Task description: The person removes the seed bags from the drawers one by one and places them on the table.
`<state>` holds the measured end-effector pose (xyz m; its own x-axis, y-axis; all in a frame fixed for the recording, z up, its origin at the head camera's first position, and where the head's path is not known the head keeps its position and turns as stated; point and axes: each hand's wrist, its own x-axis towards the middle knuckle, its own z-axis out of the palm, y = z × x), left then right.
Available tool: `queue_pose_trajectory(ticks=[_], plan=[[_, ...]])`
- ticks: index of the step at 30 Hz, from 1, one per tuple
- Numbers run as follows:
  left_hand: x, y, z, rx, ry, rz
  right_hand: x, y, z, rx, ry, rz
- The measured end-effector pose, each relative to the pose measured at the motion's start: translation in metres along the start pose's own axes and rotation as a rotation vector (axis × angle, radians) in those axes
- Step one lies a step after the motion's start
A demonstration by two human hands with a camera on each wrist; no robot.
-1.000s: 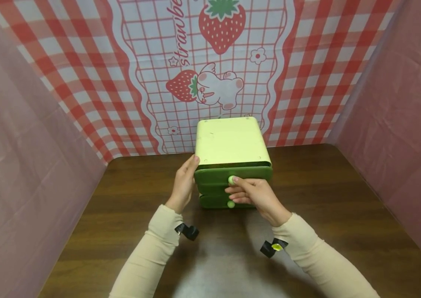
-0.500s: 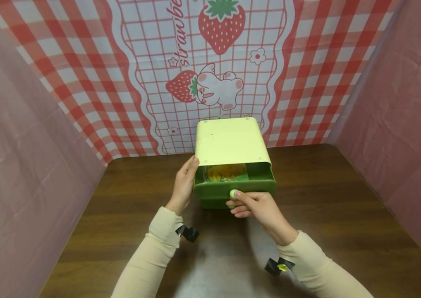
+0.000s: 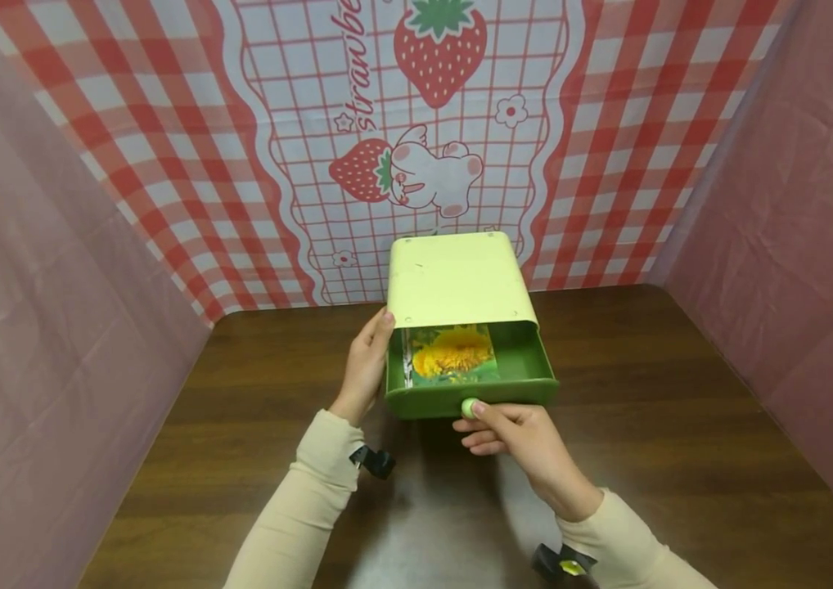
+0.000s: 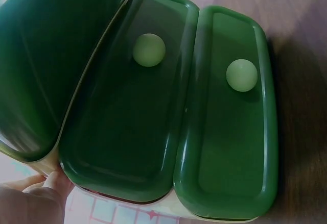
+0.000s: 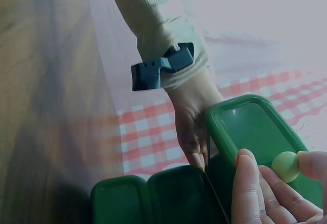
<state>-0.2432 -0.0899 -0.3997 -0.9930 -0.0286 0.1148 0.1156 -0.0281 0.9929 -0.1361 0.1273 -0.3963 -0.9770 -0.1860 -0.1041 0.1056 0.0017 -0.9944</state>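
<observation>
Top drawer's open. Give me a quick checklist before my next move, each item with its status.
1. Right hand pinching the top knob: ok.
2. Left hand against the cabinet: ok, touching its left side.
3. Top drawer open enough to see inside: ok, a flower-print item shows.
4. Middle drawer and bottom drawer shut: ok, as far as visible.
5. Top drawer's rear free of other things: cannot tell, hidden under the cabinet's top.
</observation>
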Motion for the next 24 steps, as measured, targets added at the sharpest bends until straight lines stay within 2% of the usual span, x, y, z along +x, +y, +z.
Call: queue_pose_trajectory(ticks=[12,24], plan=[[-0.001,-0.002,0.001,0.005,0.003,-0.01,-0.021,0.015,0.004,-0.004,-0.021,-0.025],[-0.001,-0.003,0.0,0.009,-0.009,-0.002,-0.026,0.029,0.003,0.002,-0.036,-0.016]])
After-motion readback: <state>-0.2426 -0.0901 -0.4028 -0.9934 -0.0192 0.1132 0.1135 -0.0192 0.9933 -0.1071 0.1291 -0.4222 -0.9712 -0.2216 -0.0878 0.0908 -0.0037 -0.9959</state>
